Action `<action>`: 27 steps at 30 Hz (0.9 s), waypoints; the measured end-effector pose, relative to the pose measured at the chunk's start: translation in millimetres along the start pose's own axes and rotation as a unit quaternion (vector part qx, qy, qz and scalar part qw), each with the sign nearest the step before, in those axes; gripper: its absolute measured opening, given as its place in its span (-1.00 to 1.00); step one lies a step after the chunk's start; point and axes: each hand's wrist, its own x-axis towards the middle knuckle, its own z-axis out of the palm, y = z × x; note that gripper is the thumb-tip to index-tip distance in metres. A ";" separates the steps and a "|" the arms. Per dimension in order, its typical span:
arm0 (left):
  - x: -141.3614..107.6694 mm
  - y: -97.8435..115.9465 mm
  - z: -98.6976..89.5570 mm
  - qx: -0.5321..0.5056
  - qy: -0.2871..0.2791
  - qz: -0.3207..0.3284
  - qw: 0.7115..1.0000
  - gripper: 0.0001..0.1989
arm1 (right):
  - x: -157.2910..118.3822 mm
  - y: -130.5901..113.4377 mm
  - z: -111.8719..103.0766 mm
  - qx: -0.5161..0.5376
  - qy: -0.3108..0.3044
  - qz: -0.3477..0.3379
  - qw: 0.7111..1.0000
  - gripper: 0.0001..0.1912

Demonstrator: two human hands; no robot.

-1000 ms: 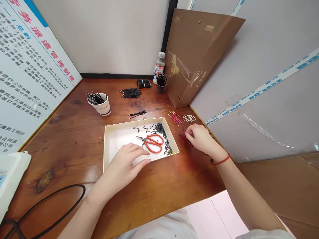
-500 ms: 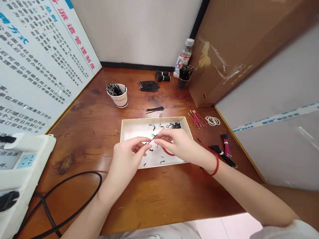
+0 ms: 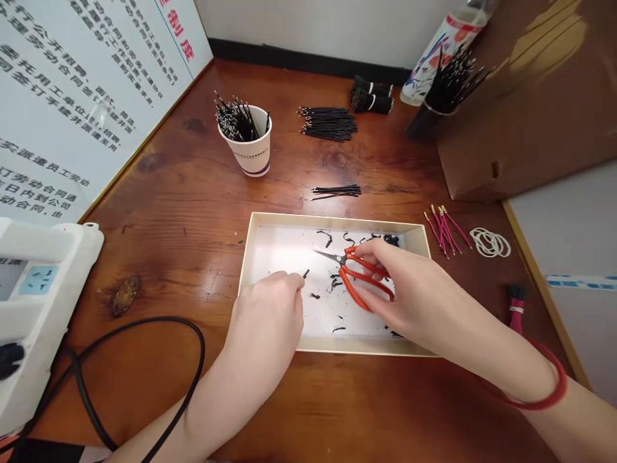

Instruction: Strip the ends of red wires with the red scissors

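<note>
Scissors [image 3: 348, 265] seemingly held by right hand [image 3: 414, 297] inside white tray [image 3: 337, 219].

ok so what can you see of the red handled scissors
The scissors have two looped handles in glossy orange-red coating and short, pointed, metal-looking blades, which look closed, with the tip pointing left. They are over the white floor of a shallow cream-rimmed tray, among black wire offcuts. The right hand is on the handles, its fingers hiding part of them. Whether the scissors touch the tray floor cannot be told.
</note>
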 end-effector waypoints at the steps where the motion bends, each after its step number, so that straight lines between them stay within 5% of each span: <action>1: 0.3 -0.1 0.5 -0.002 0.000 0.003 1.000 -0.74 | 2.0 -0.7 -0.7 -0.021 -0.011 -0.012 1.000 -0.79; 7: 1.3 0.7 1.3 -0.001 -0.001 0.008 1.000 -0.73 | 10.8 -2.9 1.7 -0.071 -0.088 0.020 0.993 -0.81; 27: 2.0 0.6 0.2 0.026 -0.001 0.036 0.999 -0.72 | 11.6 -2.5 4.6 -0.078 -0.068 -0.033 0.994 -0.58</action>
